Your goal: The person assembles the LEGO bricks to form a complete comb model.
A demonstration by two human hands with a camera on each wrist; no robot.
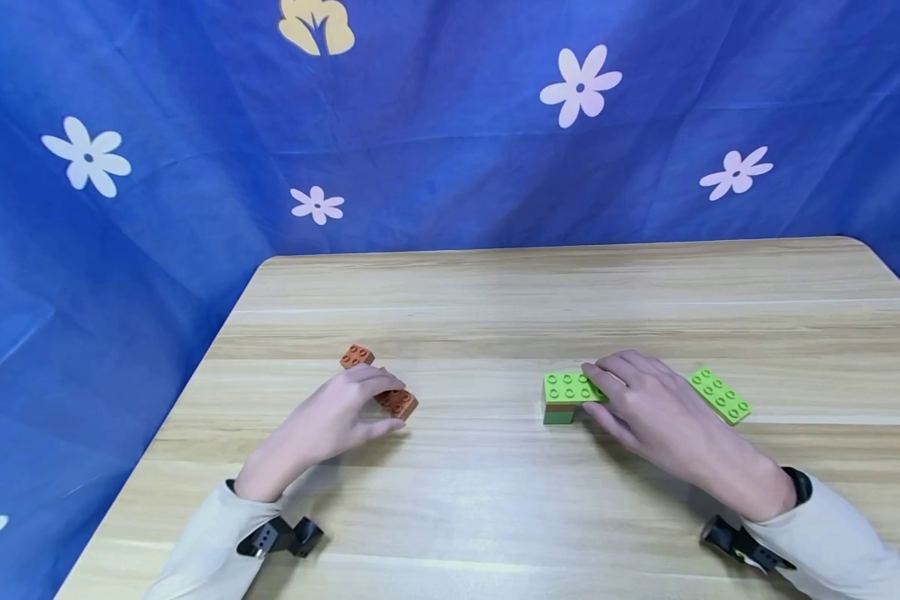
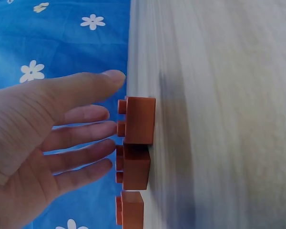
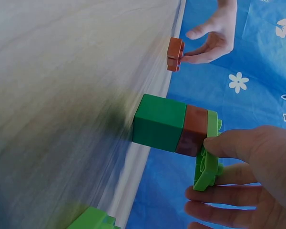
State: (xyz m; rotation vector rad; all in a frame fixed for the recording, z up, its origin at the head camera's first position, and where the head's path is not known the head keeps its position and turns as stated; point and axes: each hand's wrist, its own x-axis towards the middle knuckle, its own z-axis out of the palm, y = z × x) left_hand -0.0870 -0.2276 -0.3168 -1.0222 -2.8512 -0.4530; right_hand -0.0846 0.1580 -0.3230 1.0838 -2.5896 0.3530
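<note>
A small stack stands right of the table's middle: a dark green block [image 3: 159, 121] at the bottom, a brown brick [image 3: 191, 130] on it, and a light green studded plate [image 1: 562, 387] across the top. My right hand [image 1: 660, 408] pinches the overhanging end of that plate between thumb and fingers. To the left, my left hand [image 1: 330, 421] hovers around reddish-brown bricks, thumb and fingers spread apart. The left wrist view shows a nearer brick [image 2: 140, 120], a second brick [image 2: 137, 169] beside it, and a third brick [image 2: 132, 210] farther along. The left fingertips reach close to their studs.
Another light green plate [image 1: 720, 396] lies on the wooden table [image 1: 465, 500], just right of my right hand. A blue flowered cloth [image 1: 450, 125] hangs behind the table and along its left side. Each wrist wears a strapped black camera.
</note>
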